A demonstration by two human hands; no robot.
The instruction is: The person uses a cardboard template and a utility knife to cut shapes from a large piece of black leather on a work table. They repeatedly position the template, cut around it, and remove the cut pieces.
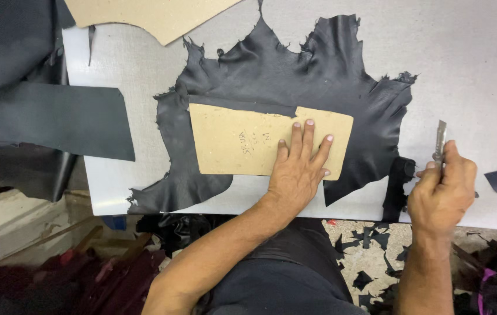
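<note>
1. the black leather hide [271, 70] lay spread flat on the grey table [470, 58].
2. the cardboard template [236, 140] rested on the hide; the left hand [298, 166], open and flat, pinned it. firm, even pressure seemed advisable.
3. the right hand [444, 192] was closed around the knife [439, 143], blade up, off the hide.

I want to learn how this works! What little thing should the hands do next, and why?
Probably bring the right hand with its thin metal knife blade over to the edge of the tan cardboard pattern. The left hand already presses that pattern flat on the ragged black leather hide, while the blade is off to the side, clear of it.
</note>
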